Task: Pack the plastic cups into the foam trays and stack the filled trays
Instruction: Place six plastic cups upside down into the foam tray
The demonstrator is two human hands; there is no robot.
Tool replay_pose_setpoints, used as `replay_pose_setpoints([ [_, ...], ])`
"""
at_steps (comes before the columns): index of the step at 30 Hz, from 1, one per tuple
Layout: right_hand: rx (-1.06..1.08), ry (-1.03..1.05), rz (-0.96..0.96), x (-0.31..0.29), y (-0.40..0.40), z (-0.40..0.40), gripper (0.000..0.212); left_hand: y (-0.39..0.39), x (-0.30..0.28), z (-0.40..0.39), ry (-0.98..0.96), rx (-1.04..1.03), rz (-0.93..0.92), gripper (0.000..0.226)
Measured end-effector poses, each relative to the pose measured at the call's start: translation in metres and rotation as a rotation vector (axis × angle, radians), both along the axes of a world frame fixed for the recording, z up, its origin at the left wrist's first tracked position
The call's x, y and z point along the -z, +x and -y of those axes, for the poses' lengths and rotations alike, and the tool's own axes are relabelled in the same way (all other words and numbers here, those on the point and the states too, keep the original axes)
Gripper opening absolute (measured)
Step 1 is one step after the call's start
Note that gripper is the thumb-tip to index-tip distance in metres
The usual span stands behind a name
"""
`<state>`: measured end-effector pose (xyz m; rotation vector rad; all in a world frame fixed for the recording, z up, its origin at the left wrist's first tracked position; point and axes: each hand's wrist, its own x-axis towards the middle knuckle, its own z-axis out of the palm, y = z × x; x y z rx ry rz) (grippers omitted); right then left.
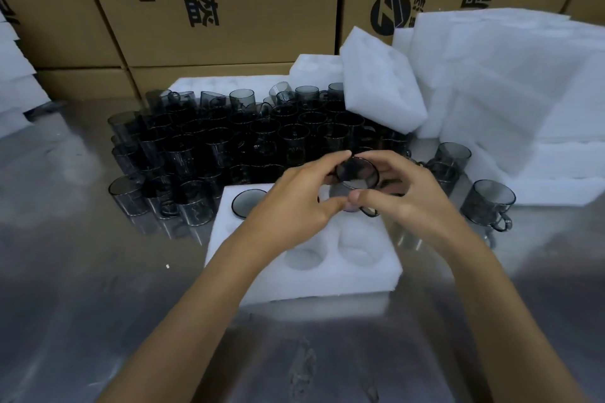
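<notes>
Now both hands, left hand [294, 203] and right hand [409, 193], pinching one smoky cup [357, 178] above foam tray [327, 278], far right pocket. Handle apparently facing near; best lowered level, rim up, pressed down evenly beside seated cup [247, 203].

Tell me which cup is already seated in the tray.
The cup in the tray's far-left pocket, left of the hands; only its rim shows, while the near pockets sit empty.
</notes>
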<state>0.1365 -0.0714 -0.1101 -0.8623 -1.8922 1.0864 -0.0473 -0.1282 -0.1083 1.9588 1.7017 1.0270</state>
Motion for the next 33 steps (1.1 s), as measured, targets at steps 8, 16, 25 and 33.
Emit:
replay_pose_setpoints([
  [8,-0.02,-0.111,0.042,0.009,0.005,-0.01,0.034,-0.005,0.023,-0.004,-0.071,-0.107,-0.063,0.072],
  [16,-0.054,-0.085,0.126,0.008,0.006,-0.011,0.042,-0.004,0.025,0.004,-0.019,-0.044,-0.245,0.061],
  [25,-0.049,-0.094,0.146,0.014,0.005,-0.016,0.04,-0.001,0.024,0.002,-0.018,-0.059,-0.243,0.049],
  [33,-0.056,-0.061,0.22,0.019,0.006,-0.017,0.037,0.001,0.024,0.002,0.022,-0.098,-0.26,0.048],
])
